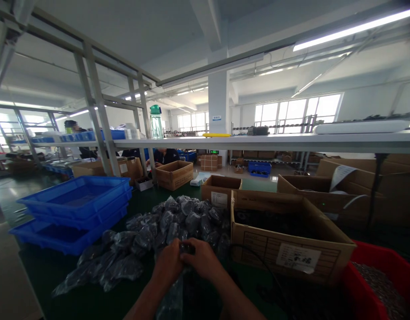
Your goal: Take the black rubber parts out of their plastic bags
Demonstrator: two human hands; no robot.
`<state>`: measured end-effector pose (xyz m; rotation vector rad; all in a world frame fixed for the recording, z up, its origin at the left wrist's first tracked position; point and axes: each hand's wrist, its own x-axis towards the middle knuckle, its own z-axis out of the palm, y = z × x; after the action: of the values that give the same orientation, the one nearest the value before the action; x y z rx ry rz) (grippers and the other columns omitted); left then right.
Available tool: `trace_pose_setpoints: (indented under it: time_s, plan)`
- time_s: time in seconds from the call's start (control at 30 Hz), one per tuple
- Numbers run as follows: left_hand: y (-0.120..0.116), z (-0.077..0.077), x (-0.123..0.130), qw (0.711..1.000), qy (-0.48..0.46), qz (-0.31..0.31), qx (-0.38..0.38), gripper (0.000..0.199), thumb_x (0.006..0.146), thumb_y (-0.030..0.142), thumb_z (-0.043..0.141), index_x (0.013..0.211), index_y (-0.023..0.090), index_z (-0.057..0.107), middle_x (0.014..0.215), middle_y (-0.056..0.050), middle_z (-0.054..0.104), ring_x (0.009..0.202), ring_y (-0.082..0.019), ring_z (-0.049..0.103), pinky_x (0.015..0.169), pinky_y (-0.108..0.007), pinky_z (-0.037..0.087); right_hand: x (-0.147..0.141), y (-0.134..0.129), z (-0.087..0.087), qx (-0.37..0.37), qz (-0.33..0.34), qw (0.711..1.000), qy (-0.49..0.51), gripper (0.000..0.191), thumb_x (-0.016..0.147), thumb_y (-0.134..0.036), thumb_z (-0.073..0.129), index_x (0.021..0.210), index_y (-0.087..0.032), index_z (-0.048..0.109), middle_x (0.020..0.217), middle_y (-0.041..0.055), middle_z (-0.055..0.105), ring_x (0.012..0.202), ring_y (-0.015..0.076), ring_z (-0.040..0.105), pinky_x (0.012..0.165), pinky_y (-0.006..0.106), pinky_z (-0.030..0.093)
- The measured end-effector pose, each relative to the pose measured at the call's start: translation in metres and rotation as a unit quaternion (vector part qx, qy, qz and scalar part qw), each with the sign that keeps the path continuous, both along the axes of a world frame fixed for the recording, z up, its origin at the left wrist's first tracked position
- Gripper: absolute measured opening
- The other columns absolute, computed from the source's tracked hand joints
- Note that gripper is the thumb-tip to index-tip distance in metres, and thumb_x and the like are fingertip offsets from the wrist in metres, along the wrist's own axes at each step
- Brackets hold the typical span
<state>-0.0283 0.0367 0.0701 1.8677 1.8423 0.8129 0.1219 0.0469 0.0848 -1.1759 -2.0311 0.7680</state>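
My left hand (169, 262) and my right hand (200, 257) meet low in the middle of the view, fingers closed on a small dark part in a clear plastic bag (171, 298), whose film hangs below my left hand. The part is mostly hidden by my fingers. Just beyond my hands lies a heap of dark parts in clear bags (191, 220), which spreads left and toward me over the green tabletop (68, 306).
Two stacked blue trays (74, 222) stand left. At right are an open cardboard box (265, 249) of black parts and a red bin (365, 275) of small metal pieces. A shelf (258, 143) crosses above, holding a green bottle (156, 122). People sit farther back.
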Motion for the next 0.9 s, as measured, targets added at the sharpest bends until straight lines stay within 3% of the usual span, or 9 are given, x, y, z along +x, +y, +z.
trace_pose_setpoints:
  time_s: [0.17, 0.3, 0.47, 0.67, 0.83, 0.9]
  plan:
    - [0.006, -0.016, 0.004, 0.999, -0.029, -0.033, -0.027, 0.027, 0.067, 0.021, 0.067, 0.092, 0.017, 0.058, 0.092, -0.008, 0.072, 0.088, -0.024, 0.066, 0.068, -0.028, 0.041, 0.005, 0.019, -0.021, 0.010, -0.029, 0.997, -0.072, 0.023, 0.077, -0.013, 0.060, 0.092, -0.020, 0.076, 0.092, 0.0033, 0.077, 0.089, 0.0175, 0.071, 0.074, 0.022, 0.047]
    - [0.006, -0.017, 0.000, 0.996, -0.062, -0.060, -0.037, 0.033, 0.065, 0.023, 0.068, 0.096, 0.016, 0.063, 0.092, -0.005, 0.073, 0.085, -0.023, 0.065, 0.069, -0.028, 0.044, 0.008, 0.017, -0.023, 0.057, -0.063, 0.985, -0.147, 0.021, 0.084, -0.015, 0.053, 0.086, -0.018, 0.074, 0.093, 0.0073, 0.074, 0.087, 0.0199, 0.069, 0.074, 0.025, 0.046]
    - [0.006, -0.007, -0.008, 0.993, -0.084, -0.074, -0.026, 0.032, 0.066, 0.025, 0.067, 0.096, 0.016, 0.068, 0.088, -0.004, 0.073, 0.084, -0.023, 0.065, 0.071, -0.029, 0.045, 0.006, 0.007, -0.007, 0.125, -0.044, 0.968, -0.214, 0.018, 0.087, -0.015, 0.050, 0.091, -0.018, 0.068, 0.102, 0.0088, 0.069, 0.099, 0.0229, 0.064, 0.074, 0.027, 0.045]
    - [0.007, 0.007, -0.016, 0.994, -0.084, -0.070, 0.024, 0.056, 0.068, 0.036, 0.071, 0.121, 0.019, 0.064, 0.089, -0.004, 0.070, 0.083, -0.024, 0.063, 0.074, -0.032, 0.045, 0.011, 0.016, 0.020, 0.151, -0.010, 0.957, -0.247, 0.014, 0.084, -0.018, 0.055, 0.091, -0.017, 0.066, 0.096, 0.0096, 0.070, 0.094, 0.0234, 0.064, 0.075, 0.029, 0.044]
    - [0.010, 0.015, -0.007, 0.992, -0.091, -0.066, 0.064, 0.023, 0.076, 0.037, 0.064, 0.089, 0.023, 0.076, 0.089, -0.004, 0.068, 0.087, -0.023, 0.063, 0.080, -0.032, 0.044, 0.010, 0.027, 0.034, 0.149, 0.006, 0.961, -0.234, 0.014, 0.085, -0.023, 0.056, 0.093, -0.020, 0.067, 0.098, 0.0056, 0.071, 0.091, 0.0200, 0.067, 0.073, 0.026, 0.043]
    - [0.011, 0.017, -0.003, 0.990, -0.102, -0.055, 0.083, 0.022, 0.079, 0.039, 0.060, 0.075, 0.022, 0.073, 0.084, -0.003, 0.066, 0.084, -0.022, 0.063, 0.079, -0.032, 0.044, 0.013, 0.033, 0.039, 0.143, 0.006, 0.964, -0.225, 0.013, 0.087, -0.025, 0.056, 0.093, -0.023, 0.067, 0.097, 0.0014, 0.072, 0.091, 0.0167, 0.067, 0.073, 0.024, 0.043]
